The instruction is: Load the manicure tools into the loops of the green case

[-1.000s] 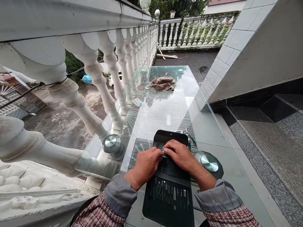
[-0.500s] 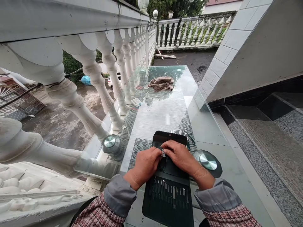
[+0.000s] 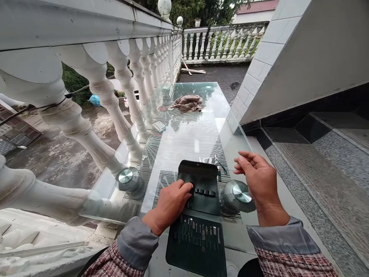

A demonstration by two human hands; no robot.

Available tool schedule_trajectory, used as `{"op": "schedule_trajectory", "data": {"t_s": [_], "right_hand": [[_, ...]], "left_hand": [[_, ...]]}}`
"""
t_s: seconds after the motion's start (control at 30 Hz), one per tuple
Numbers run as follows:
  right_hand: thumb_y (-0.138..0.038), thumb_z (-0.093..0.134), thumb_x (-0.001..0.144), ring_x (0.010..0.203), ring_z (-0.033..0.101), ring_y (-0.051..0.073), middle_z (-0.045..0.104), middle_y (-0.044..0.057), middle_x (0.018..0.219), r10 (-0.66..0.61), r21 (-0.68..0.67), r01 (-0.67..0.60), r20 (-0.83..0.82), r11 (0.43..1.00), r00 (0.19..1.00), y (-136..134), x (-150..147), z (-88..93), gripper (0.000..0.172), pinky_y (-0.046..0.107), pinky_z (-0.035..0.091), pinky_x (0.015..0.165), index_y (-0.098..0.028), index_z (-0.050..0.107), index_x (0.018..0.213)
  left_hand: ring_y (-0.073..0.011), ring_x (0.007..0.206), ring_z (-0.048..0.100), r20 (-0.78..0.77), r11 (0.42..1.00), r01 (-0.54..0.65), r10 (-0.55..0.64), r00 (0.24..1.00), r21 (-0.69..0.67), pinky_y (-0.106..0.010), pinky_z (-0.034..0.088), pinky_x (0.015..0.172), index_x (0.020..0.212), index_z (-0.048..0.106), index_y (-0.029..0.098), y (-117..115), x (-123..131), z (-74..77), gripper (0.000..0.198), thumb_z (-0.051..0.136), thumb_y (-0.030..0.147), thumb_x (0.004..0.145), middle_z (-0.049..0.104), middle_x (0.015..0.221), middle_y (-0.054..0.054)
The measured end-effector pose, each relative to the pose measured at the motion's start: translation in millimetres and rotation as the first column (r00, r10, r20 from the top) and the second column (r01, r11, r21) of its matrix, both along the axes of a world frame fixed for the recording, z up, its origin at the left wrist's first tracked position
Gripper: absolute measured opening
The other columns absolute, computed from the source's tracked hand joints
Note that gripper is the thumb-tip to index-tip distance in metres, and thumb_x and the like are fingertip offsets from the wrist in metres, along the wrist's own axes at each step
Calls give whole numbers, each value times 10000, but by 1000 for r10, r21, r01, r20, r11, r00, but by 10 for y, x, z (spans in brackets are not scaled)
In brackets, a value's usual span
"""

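Note:
A black manicure case (image 3: 196,261) lies unfolded on the glass table, its lower half holding a row of slim metal tools (image 3: 198,229). Across its upper half runs a band of elastic loops (image 3: 205,192). At the left of that half is a dark, narrow piece that looks like a nail clipper (image 3: 190,199), partly hidden by my fingers. My left hand (image 3: 171,198) is closed, thumb and fingertips pinching the clipper's upper end. Raised to the right of the case, my right hand (image 3: 259,179) has loosely bent fingers, apart, with nothing visible in them.
Beyond the case lie several metal tools (image 3: 216,163), a small box (image 3: 159,126) and a crumpled brown cloth (image 3: 188,104) on the glass table (image 3: 184,146). Round glass-and-metal supports (image 3: 241,191) stand under it. A white balustrade (image 3: 106,100) runs along the left, steps (image 3: 305,161) on the right.
My right hand has left the case and moved up and to the right. My left hand stays at the upper half, where the elastic loops now show. The view has shifted slightly.

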State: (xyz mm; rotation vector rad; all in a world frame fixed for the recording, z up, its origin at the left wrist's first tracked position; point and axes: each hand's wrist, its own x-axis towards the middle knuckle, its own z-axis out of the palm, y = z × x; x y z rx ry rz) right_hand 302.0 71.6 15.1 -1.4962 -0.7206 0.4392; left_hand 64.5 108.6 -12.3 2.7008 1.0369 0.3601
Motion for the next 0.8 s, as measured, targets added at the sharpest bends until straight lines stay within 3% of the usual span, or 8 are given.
{"op": "schedule_trajectory", "data": {"t_s": [0.07, 0.13, 0.27, 0.4, 0.53, 0.67, 0.8], "right_hand": [[-388, 634, 696, 588, 545, 105, 610, 26, 767, -45, 9, 46, -40, 999, 998, -20, 155, -71, 355, 257, 511, 511, -156, 599, 962], [-397, 628, 683, 579, 540, 109, 602, 27, 756, -16, -60, 14, -34, 998, 999, -29, 243, -158, 370, 264, 507, 505, -148, 597, 955], [-370, 560, 719, 669, 576, 153, 627, 44, 797, 99, -306, -34, 199, 952, 975, -37, 249, -261, 300, 291, 493, 575, -173, 625, 935], [-307, 509, 763, 745, 585, 177, 651, 35, 805, 175, -438, 50, 457, 898, 872, -26, 194, -284, 216, 302, 443, 661, -200, 633, 903], [-290, 494, 794, 768, 584, 177, 654, 53, 850, 279, -517, 122, 628, 847, 727, 47, 168, -360, 175, 277, 393, 642, -201, 631, 857], [-321, 480, 819, 723, 583, 182, 649, 72, 812, 346, -572, 200, 700, 795, 625, 144, 163, -421, 194, 274, 352, 584, -202, 621, 757], [-289, 457, 813, 667, 585, 187, 657, 93, 752, 379, -622, 267, 705, 736, 599, 202, 152, -411, 222, 278, 320, 549, -198, 621, 695]], "left_hand": [[-165, 805, 553, -49, 997, 57, -54, 997, 48, -239, 400, 607, 1137, 519, 268, -12, 1, 18, 281, 536, 230, 860, 569, 918, -12], [-170, 813, 541, -79, 994, 91, -86, 993, 61, -243, 409, 623, 1142, 529, 274, -21, 14, 27, 288, 547, 250, 856, 559, 917, -20], [-183, 824, 524, -99, 992, 91, -83, 992, 86, -266, 429, 663, 1123, 547, 259, -27, 48, 7, 272, 548, 250, 851, 551, 916, -30], [-194, 832, 520, -107, 993, 56, -45, 993, 106, -280, 437, 666, 1129, 545, 236, -15, 48, -18, 274, 534, 255, 856, 549, 919, -40], [-195, 838, 528, -105, 996, 19, -10, 994, 82, -285, 442, 680, 1108, 553, 235, -3, 32, 14, 270, 558, 247, 838, 547, 916, -37], [-190, 841, 534, -101, 999, -10, 16, 995, 51, -272, 442, 679, 1080, 566, 240, -9, 25, 53, 257, 572, 245, 823, 549, 914, -31], [-183, 841, 541, -76, 999, -24, 26, 997, 24, -265, 443, 682, 1077, 572, 247, -11, 2, 44, 260, 581, 246, 817, 550, 912, -27]]}}
